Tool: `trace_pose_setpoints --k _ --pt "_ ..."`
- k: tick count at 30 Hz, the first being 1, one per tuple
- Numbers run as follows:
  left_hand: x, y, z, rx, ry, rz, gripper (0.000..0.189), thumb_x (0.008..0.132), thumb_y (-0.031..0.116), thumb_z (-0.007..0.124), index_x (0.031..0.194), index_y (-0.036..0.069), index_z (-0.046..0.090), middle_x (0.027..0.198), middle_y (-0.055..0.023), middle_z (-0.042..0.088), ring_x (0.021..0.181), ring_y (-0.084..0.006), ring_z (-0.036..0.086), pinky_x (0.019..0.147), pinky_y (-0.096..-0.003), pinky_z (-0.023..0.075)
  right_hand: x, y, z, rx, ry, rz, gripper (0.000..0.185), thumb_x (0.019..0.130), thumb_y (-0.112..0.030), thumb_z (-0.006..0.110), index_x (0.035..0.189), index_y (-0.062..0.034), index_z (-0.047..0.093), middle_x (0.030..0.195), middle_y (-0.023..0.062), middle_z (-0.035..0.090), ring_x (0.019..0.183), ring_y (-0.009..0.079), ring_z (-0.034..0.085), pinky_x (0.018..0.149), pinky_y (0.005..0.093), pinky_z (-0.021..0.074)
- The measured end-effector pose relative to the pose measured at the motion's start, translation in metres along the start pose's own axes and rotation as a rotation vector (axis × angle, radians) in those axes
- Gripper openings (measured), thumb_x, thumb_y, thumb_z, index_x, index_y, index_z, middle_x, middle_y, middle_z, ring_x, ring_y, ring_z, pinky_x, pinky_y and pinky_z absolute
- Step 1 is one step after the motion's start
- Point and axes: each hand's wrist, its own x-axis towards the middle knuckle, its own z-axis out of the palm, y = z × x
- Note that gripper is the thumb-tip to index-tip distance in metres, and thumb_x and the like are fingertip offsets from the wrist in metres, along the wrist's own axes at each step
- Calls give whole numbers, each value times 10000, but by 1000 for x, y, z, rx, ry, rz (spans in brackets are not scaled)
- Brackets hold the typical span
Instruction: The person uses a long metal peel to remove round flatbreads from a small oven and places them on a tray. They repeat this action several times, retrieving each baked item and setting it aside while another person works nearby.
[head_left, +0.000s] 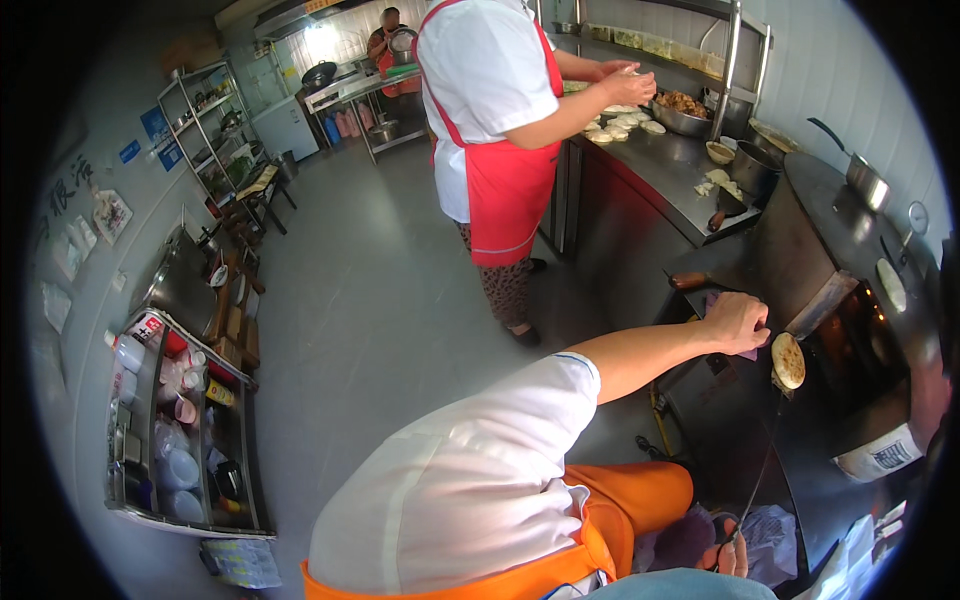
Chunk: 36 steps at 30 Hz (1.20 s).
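Observation:
My left hand (739, 322) is closed over a folded purple cloth (748, 354) by the oven's front edge. Low in the view, my right hand (724, 551) grips a long thin metal rod (761, 465). At the rod's far end is a browned round flatbread (788, 360), just beside my left hand. How the rod's tip bears the bread is hidden. Behind the bread, the oven opening (840, 341) glows orange inside. A pale oval flatbread (891, 285) lies on the oven's metal top.
A co-worker in a red apron (510, 195) stands at a steel counter (637, 169) with dough rounds (619, 127) and a bowl of filling (681, 112). A wooden-handled tool (690, 280) lies near my left hand. A saucepan (866, 184) sits on the oven top. Another person (386, 37) stands farther back.

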Motion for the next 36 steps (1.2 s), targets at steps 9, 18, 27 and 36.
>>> trace_pose_setpoints --k 9,18,27,36 --pt "8 4 -15 185 -124 -121 262 828 401 716 884 158 797 835 -94 768 813 -311 753 765 -427 597 -3 -3 -5 117 -160 20 376 1088 -207 495 1389 15 540 764 10 497 396 58 382 337 216 321" --pt "13 -2 -15 202 -106 -103 298 884 403 714 926 114 772 920 -97 777 891 -311 746 805 -419 576 -5 -18 -5 175 -165 85 377 1077 -142 470 1392 61 517 757 52 532 417 97 447 366 231 352" --pt "3 8 -13 93 39 -145 183 854 313 698 892 146 765 833 -124 753 808 -353 740 762 -467 586 -12 -7 -2 174 -221 -29 405 1068 -185 501 1391 59 525 670 19 490 342 84 353 297 242 278" --pt "5 -9 13 -41 99 -14 189 847 217 703 887 37 660 804 -183 724 770 -399 715 730 -508 557 -5 1 -13 155 -52 98 343 1030 -222 569 1241 34 655 781 48 566 592 157 462 521 280 382"
